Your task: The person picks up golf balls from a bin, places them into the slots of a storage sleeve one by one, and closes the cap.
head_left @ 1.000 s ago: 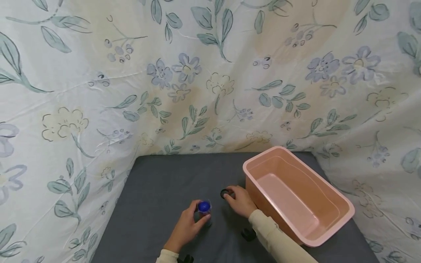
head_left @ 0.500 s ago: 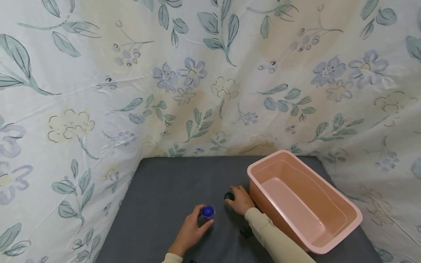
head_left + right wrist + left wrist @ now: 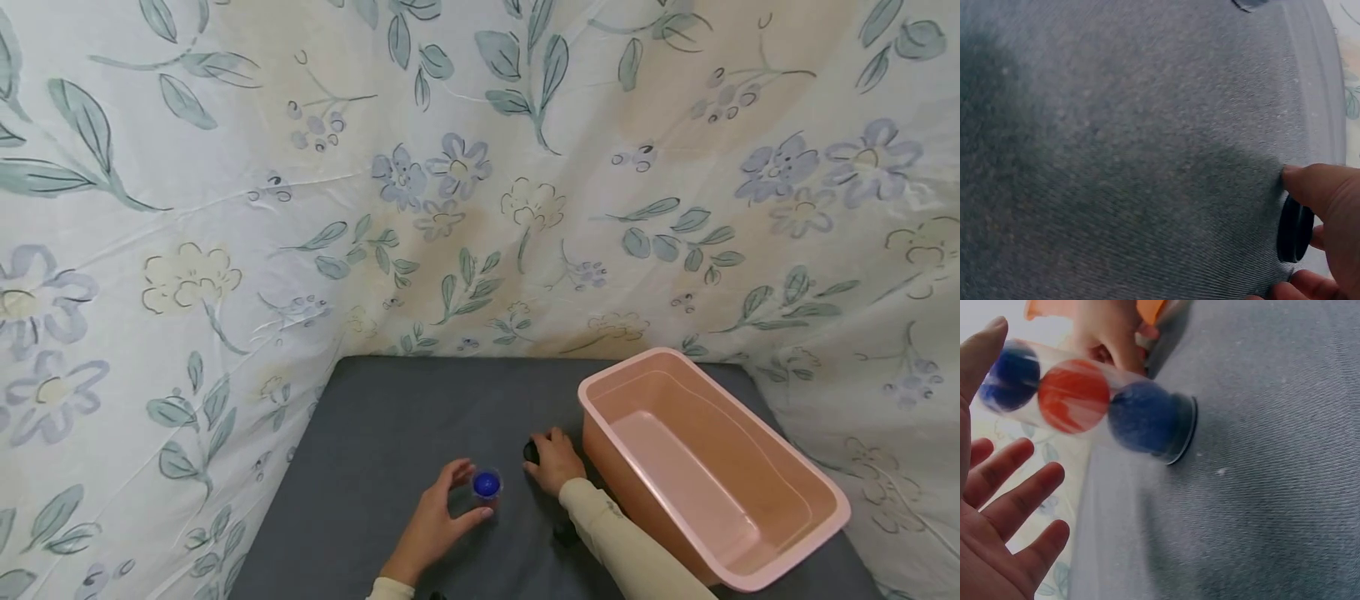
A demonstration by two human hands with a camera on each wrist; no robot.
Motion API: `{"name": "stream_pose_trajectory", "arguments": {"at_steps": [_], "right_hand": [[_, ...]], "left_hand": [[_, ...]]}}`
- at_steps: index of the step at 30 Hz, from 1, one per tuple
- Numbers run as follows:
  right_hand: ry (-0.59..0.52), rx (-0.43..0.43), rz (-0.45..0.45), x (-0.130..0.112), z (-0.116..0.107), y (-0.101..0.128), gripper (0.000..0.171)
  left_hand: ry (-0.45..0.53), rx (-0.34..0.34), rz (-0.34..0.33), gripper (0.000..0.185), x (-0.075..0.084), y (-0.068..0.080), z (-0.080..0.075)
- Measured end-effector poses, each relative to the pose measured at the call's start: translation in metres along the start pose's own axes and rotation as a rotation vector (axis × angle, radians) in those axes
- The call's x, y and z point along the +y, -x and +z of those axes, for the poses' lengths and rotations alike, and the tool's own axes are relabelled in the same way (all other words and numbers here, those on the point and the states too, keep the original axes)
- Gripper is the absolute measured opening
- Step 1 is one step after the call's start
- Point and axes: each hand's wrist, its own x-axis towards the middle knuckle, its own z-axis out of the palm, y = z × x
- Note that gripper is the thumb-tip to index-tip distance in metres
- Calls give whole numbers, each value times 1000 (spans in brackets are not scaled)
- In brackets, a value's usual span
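Note:
A clear tube stands upright on the grey table. In the left wrist view the tube holds a blue, an orange and a blue ball above a black base. My left hand cups round the tube with fingers straight and spread, apart from it. My right hand, just right of the tube, pinches a small black lid. In the right wrist view the lid stands on edge between the fingertips.
A pink plastic tub sits empty on the right of the table, close to my right forearm. A floral sheet hangs behind and to both sides. A small black object lies by my right sleeve.
My left hand has let go of the tube and spread its fingers. The right hand stays on the black lid. The head view has shifted slightly.

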Motion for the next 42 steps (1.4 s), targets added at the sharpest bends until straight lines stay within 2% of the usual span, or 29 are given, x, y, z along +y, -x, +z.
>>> {"name": "stream_pose_trajectory", "arguments": {"at_steps": [7, 13, 21, 27, 33, 38, 42], "right_hand": [[-1, -25, 3, 1, -7, 4, 44], [-102, 24, -42, -9, -29, 12, 40], [-202, 124, -131, -34, -61, 22, 41], [-209, 152, -183, -50, -78, 32, 47], [-212, 156, -234, -66, -90, 46, 49], [-234, 163, -274, -73, -90, 59, 37], [-254, 170, -320, -73, -84, 65, 29]], "left_hand": [[17, 6, 9, 79, 9, 2, -7], [6, 26, 22, 75, 20, 2, -16], [-49, 75, 100, 72, 36, -1, -30], [-106, 110, 166, 71, 43, 0, -37], [-89, 115, 161, 69, 46, 1, -40], [-94, 102, 134, 66, 46, 2, -40], [-102, 99, 141, 64, 45, 5, -38]]}}
